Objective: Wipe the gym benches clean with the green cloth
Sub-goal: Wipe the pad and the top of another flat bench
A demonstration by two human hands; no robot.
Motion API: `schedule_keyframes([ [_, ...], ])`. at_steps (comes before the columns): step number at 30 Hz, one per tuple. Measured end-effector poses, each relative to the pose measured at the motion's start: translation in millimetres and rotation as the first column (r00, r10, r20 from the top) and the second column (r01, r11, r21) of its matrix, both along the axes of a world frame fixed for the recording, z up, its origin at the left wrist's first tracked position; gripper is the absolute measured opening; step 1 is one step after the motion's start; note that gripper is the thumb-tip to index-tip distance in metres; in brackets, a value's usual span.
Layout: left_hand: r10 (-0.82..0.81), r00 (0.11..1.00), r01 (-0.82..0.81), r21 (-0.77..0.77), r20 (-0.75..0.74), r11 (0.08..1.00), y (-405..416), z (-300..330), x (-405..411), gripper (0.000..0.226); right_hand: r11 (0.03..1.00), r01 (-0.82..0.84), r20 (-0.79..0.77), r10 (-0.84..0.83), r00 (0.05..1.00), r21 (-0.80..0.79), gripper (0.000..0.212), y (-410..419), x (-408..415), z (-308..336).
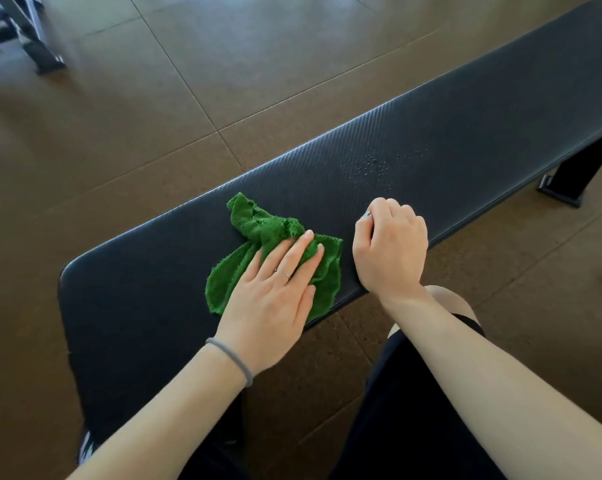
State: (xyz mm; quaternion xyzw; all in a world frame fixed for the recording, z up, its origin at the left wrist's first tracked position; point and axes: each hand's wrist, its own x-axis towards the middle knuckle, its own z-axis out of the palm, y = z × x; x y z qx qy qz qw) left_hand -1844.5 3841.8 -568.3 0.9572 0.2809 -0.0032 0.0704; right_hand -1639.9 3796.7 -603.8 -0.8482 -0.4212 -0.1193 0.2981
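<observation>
A long black padded gym bench runs from the lower left to the upper right. A crumpled green cloth lies on its near half. My left hand presses flat on the cloth with straight fingers. My right hand rests on the bench just right of the cloth, fingers curled under with nothing seen in them. A patch of small water droplets sits on the pad beyond my right hand.
Brown tiled floor surrounds the bench. The bench's black leg stands at the right. A dark metal equipment frame stands on the floor at the top left. My knee and dark shorts are below the bench's near edge.
</observation>
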Motion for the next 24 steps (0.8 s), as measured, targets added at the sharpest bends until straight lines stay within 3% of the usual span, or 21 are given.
schedule_keyframes([
  [8, 0.083, 0.996, -0.082, -0.046, 0.023, 0.996, 94, -6, 70, 0.053, 1.0, 0.019, -0.01, -0.019, 1.0, 0.0, 0.022, 3, 1, 3],
  [16, 0.012, 0.999, -0.01, -0.038, 0.049, 0.999, 22, -6, -12, 0.058, 0.998, 0.05, 0.002, -0.05, 0.999, -0.042, 0.022, 6, -1, 5],
  [24, -0.03, 0.997, 0.034, -0.05, 0.072, 0.998, 62, -6, 29, 0.055, 0.994, 0.076, 0.017, -0.075, 0.997, -0.079, 0.021, 8, -3, 10],
])
